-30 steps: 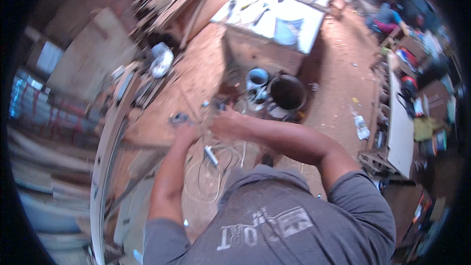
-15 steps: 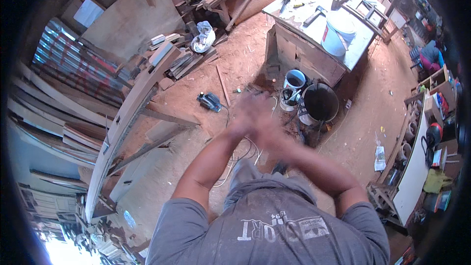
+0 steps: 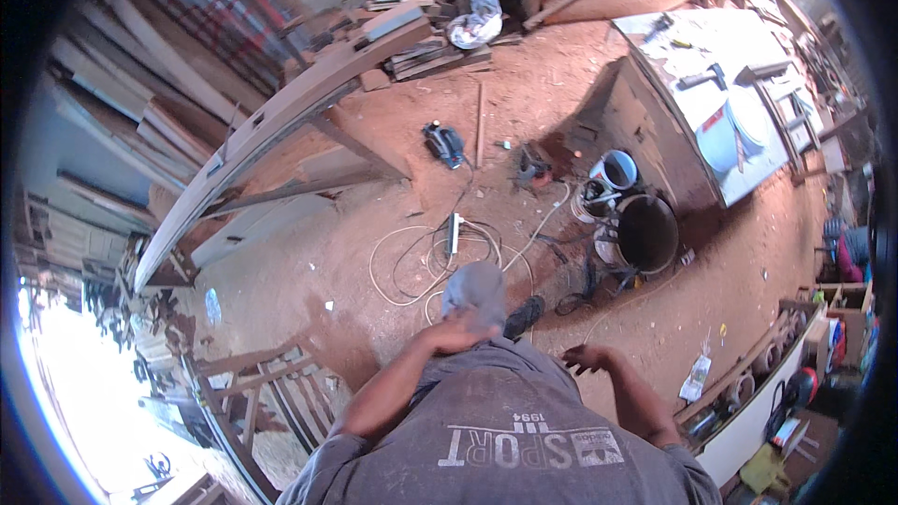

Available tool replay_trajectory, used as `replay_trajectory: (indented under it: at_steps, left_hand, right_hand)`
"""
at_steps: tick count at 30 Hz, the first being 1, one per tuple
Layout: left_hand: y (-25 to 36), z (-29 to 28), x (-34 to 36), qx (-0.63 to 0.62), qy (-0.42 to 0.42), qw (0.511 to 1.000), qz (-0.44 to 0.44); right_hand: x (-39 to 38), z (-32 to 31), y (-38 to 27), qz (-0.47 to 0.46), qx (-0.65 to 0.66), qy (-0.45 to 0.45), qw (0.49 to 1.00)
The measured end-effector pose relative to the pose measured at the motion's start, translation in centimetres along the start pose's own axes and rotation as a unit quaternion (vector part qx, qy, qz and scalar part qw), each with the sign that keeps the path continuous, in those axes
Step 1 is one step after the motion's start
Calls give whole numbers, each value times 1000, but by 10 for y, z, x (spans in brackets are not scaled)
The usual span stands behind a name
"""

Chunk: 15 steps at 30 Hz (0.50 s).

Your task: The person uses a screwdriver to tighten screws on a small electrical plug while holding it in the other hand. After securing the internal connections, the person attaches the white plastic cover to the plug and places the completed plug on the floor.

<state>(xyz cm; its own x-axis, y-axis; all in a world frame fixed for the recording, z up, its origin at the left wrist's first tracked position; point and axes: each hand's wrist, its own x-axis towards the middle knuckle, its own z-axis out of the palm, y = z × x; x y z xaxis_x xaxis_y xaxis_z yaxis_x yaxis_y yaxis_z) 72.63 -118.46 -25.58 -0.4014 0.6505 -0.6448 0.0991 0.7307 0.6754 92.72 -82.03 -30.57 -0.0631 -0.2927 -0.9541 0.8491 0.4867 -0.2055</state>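
Observation:
My left hand (image 3: 460, 332) is at the front of my waist, against the grey trousers (image 3: 472, 292) and the hem of my grey T-shirt (image 3: 533, 397). Its fingers look stretched out, slightly blurred, with nothing visible in them. My right hand (image 3: 587, 357) hangs in the air beside my right hip. Its fingers are apart and it holds nothing. On the ground ahead of my feet lie a white power strip (image 3: 455, 234) and loops of cable (image 3: 398, 297). Farther off, a dark power tool (image 3: 443, 145) rests on the dirt.
Right of the cables stand a large dark-mouthed bucket (image 3: 647, 234) and a smaller bucket (image 3: 615, 170). A workbench (image 3: 687, 37) beyond carries a white bucket (image 3: 730, 136) and a hammer (image 3: 702, 77). Along the left runs a long curved timber (image 3: 267, 122). A low shelf (image 3: 748, 411) is at right.
My hands, together in front of me before, have come apart. The left drew back to my waist, the right to my right side. The view has turned and shows more ground near my feet.

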Motion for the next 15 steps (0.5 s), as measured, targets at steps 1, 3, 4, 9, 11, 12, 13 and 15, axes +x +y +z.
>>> replay_trajectory:
  at_steps: [1, 3, 4, 9, 11, 12, 13, 15]
  left_hand:
    - [64, -40, -24, -58, -152, 985, 64]
    - [134, -86, -72, -338, -251, 897, 134]
    - [162, -104, -94, -337, -228, 881, 240]
    - [269, -192, -164, -215, -116, 793, 558]
    - [285, -205, -191, -232, -74, 722, 648]
    - [284, -207, -204, -267, -45, 665, 696]
    - [290, -209, -219, -271, 12, 634, 724]
    - [309, -216, -244, -254, 135, 592, 753]
  right_hand:
    - [21, 18, 2, -44, 32, 15, 998]
    - [56, 31, -4, -111, 43, 49, 992]
    - [64, 23, -27, -140, 30, 70, 987]
    - [15, -19, -101, -358, 358, 133, 852]
    - [7, -36, -122, -417, 327, 181, 828]
    - [2, -37, -136, -371, 317, 198, 850]
    - [-1, -39, -157, -325, 306, 214, 869]
    - [6, -36, -173, -299, 303, 218, 878]
